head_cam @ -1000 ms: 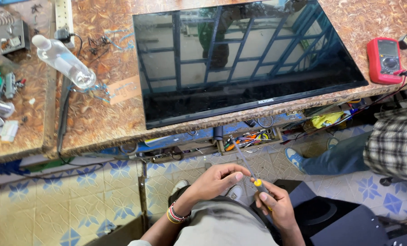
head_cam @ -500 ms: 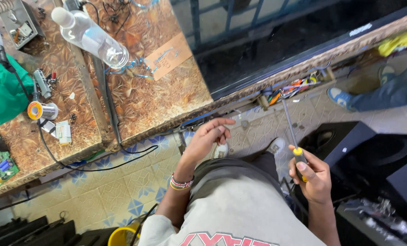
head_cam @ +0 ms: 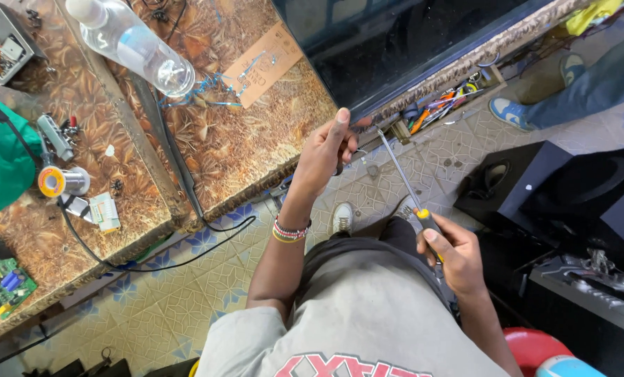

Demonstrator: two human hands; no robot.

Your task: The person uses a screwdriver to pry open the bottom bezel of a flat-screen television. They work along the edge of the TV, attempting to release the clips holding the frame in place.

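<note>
My left hand point(head_cam: 331, 148) reaches up to the near corner of a large flat black screen panel point(head_cam: 403, 42) that lies on the patterned workbench point(head_cam: 228, 139); its fingers curl around the panel's lower edge with the thumb up. My right hand point(head_cam: 453, 253) is lower, near my lap, closed around the yellow and black handle of a long screwdriver point(head_cam: 404, 176). The thin metal shaft points up toward the panel's corner, ending just right of my left hand.
A clear plastic bottle point(head_cam: 132, 43), a brown circuit board point(head_cam: 264, 61), a solder spool point(head_cam: 61, 181) and a black cable point(head_cam: 172, 167) lie on the bench. Black speaker boxes point(head_cam: 556, 188) stand on the tiled floor at right. Another person's leg and blue shoe point(head_cam: 514, 112) are at top right.
The view has tilted and moved closer. My left hand rose from open air to grip the panel's corner. My right hand kept the screwdriver and lifted its tip toward that corner.
</note>
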